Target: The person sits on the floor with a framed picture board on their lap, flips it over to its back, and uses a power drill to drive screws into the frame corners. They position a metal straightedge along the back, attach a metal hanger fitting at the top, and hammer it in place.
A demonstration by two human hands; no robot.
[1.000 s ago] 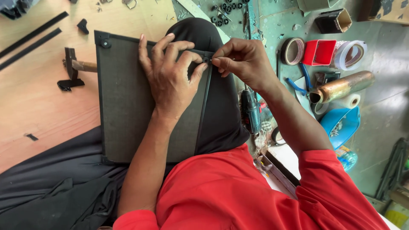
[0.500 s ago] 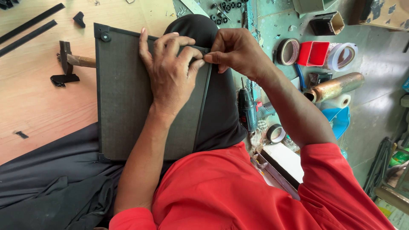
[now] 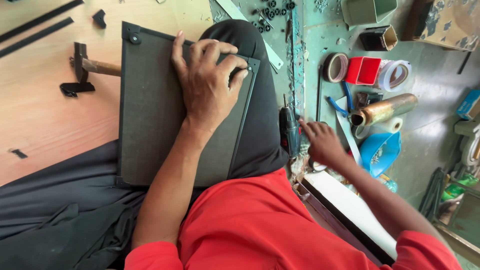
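panel (image 3: 155, 120): flat dark grey rectangle with a thin black frame and black corner caps, lying across the person's black-clad lap, left of centre in the frame
panel corner: upper right corner pressed under the left hand (image 3: 207, 82), fingers spread
drill (image 3: 289, 131): small, dark, lying right of the panel at mid frame, the right hand (image 3: 322, 145) just beside it

A hammer (image 3: 92, 65) lies on the plywood (image 3: 45, 115). Tape rolls (image 3: 335, 67), a red tub (image 3: 363, 70), a brass cylinder (image 3: 384, 109) and a blue bowl (image 3: 380, 152) sit on the green floor (image 3: 430, 95).
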